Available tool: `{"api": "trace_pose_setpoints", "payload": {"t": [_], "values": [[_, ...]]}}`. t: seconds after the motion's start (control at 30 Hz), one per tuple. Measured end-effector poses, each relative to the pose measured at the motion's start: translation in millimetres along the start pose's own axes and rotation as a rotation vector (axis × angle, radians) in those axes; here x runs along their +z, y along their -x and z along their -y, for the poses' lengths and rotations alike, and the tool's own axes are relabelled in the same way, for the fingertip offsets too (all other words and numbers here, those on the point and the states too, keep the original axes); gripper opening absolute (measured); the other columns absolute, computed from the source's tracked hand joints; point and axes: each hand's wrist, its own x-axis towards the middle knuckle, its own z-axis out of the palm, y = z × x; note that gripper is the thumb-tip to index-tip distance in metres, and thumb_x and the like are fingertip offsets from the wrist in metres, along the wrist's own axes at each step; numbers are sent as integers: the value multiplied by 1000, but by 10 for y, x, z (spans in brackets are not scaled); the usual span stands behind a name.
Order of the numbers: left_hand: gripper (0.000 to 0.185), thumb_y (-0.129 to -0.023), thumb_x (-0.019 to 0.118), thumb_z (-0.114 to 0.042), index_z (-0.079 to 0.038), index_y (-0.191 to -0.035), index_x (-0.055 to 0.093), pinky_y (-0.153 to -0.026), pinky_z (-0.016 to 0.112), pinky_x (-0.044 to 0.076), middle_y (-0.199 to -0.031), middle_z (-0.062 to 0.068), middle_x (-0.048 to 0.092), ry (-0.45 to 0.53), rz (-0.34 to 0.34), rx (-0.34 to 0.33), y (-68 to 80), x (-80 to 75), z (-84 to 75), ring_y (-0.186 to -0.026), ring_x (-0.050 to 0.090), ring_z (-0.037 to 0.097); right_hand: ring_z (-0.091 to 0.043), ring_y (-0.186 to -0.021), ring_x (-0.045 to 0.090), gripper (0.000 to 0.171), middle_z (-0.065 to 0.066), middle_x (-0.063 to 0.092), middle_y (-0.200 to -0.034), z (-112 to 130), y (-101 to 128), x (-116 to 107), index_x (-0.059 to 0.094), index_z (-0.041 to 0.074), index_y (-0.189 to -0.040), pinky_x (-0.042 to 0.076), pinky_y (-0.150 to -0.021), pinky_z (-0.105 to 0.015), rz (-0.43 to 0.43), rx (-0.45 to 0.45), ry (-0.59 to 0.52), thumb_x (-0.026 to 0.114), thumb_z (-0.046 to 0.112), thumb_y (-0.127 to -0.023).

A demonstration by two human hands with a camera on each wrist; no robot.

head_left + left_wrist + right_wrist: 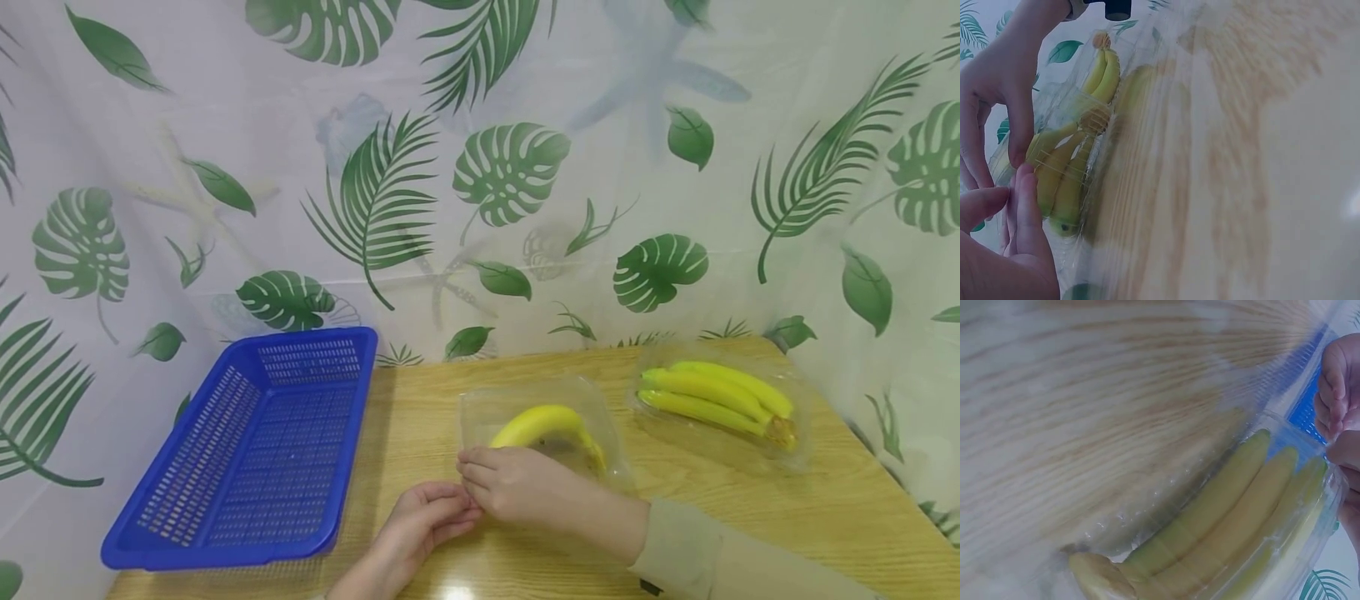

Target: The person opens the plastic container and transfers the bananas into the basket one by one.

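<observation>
A clear plastic container (472, 410) with bananas (542, 419) inside rests on the wooden table in front of me. At its near left corner, my right hand (517, 483) reaches across and pinches the edge with its fingertips. Right beside them, my left hand (427, 525) holds the same corner between thumb and fingers, the two hands' fingertips meeting. Several bananas (1222, 531) show through the container wall in the right wrist view, lying side by side. The left wrist view shows the bananas' stem ends facing right of both hands. The gripped edge itself is mostly hidden by the fingers.
A blue plastic basket (351, 433) with perforated sides stands at the left of the table (420, 400). To the right, a second clear container (720, 450) holds more bananas (705, 396). A leaf-printed curtain (570, 275) hangs behind the table.
</observation>
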Motion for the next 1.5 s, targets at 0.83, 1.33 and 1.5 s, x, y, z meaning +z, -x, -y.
{"api": "trace_pose_setpoints", "payload": {"t": [0.83,1.33,1.5], "values": [[17,-101,64,-3,1,-113,75,-88,23,66,-98,2,82,-19,-39,-2,-15,-1,-21,-89,79,9,-10,-113,75,17,3,82,-113,26,19,63,83,16,-105,61,-95,-16,-71,6,0,81,16,-88],[13,-100,64,-3,-6,-102,77,-88,24,66,-95,1,82,-21,-46,-12,-7,6,-7,-88,79,9,-9,-109,76,13,5,82,-108,36,25,101,84,17,-99,61,-94,-16,-103,-20,-18,83,16,-86],[13,-101,64,-4,-8,-101,77,-86,23,66,-93,-1,82,-23,-48,-14,-18,-6,11,-87,79,8,-8,-108,75,12,5,82,-107,39,27,134,83,17,-97,61,-95,-16,-133,-31,-26,82,15,-85]]}}
